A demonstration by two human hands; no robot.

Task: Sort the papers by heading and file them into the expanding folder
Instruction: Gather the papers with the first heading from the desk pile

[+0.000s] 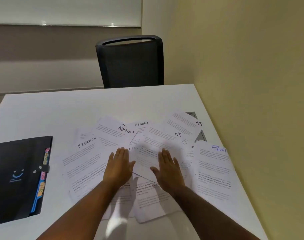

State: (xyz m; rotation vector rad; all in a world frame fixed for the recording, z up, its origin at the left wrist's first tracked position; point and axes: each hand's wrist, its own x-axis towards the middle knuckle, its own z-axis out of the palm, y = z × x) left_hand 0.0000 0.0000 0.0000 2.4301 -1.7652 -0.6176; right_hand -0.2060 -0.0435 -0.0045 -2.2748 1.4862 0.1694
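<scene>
From the head view, your left hand (119,163) and right hand (167,168) lie flat, fingers straight and close together, palms down over the middle of the loose spread of white printed paper sheets (147,153); neither pinches a sheet. Whether the palms press the paper or hover just above it cannot be told.

The black expanding folder with coloured index tabs (19,175) lies well to the left of your left hand, and its strap looks fastened, so nothing can be filed until you open it.

Risks, as I judge them: the sheets overlap at all angles, so sliding your flat palms could drag several at once and mix headings. The sheet headed FINANCE in blue ink (215,170), out beyond your right hand, sits close to the right edge of the white table (61,110); a sweep outward could push it off. Thin paper picked from an overlapped pile may come up two sheets together, and one would land under the wrong heading.

Hard to make out: the heading just beyond your left fingertips is part covered and reads only as "H". Another, beside the ADMIN sheet (113,134), is nearly buried. The body text is too small to read. On the folder only the HR tab (41,186) reads plainly. A grey object (200,135) shows beyond the far papers; what it is cannot be told.
</scene>
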